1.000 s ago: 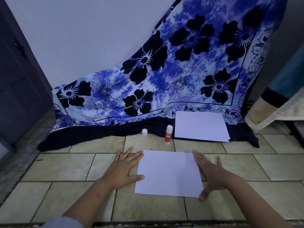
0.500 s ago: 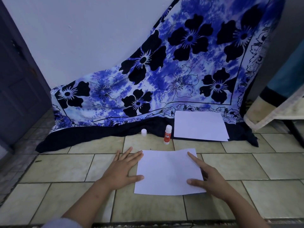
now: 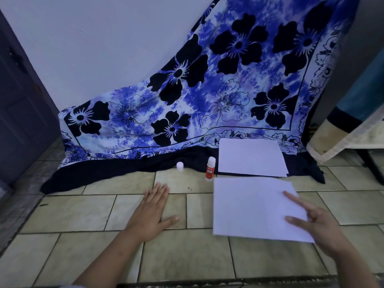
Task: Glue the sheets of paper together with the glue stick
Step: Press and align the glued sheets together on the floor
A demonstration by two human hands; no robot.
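Note:
A white sheet of paper [image 3: 249, 206] lies in front of me on the tiled floor, right of centre. My right hand [image 3: 320, 227] holds it by its right edge, thumb and forefinger on top and the other fingers hidden under it. My left hand [image 3: 151, 213] rests flat on the tiles, apart from the sheet. A second white sheet [image 3: 251, 156] lies farther back on the dark hem of the cloth. The uncapped red-and-white glue stick [image 3: 209, 169] stands upright between the two sheets' left corners. Its white cap [image 3: 180, 165] stands to the left of it.
A blue flowered cloth [image 3: 187, 113] hangs down the wall and spreads onto the floor behind the glue stick. A dark door [image 3: 20, 113] is at the left. Cloth-draped furniture [image 3: 342, 138] with a dark leg stands at the right.
The near sheet has moved to the right with my right hand on it. My left hand no longer touches it and stays flat on the tiles.

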